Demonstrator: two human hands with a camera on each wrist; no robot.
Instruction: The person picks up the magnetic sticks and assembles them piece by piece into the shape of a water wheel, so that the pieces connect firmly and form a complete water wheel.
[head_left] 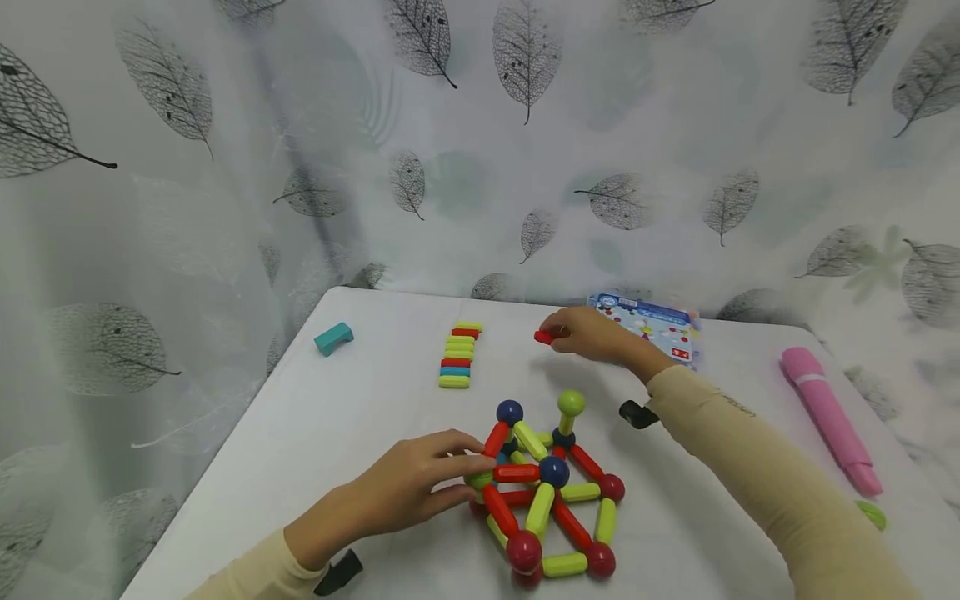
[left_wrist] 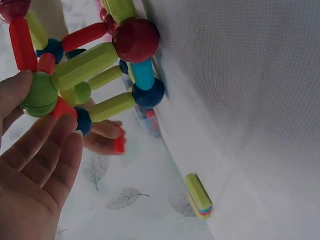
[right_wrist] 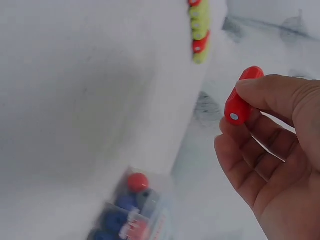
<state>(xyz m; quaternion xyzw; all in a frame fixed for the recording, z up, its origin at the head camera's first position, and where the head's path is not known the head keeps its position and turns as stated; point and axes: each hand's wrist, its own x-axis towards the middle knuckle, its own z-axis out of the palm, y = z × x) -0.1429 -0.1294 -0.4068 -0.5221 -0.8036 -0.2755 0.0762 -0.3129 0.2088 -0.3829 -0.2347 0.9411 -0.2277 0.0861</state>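
Note:
A structure of red and green rods and balls stands on the white table near its front. My left hand touches its left side with straight fingers, by a green ball. Far back, my right hand pinches a short red rod just above the table; the right wrist view shows the red rod between thumb and fingers. A row of spare rods lies left of that hand.
A teal block lies at the back left. A clear box of parts sits behind my right hand, a pink tube at the right, and a green piece near the right edge. A leaf-print curtain hangs behind.

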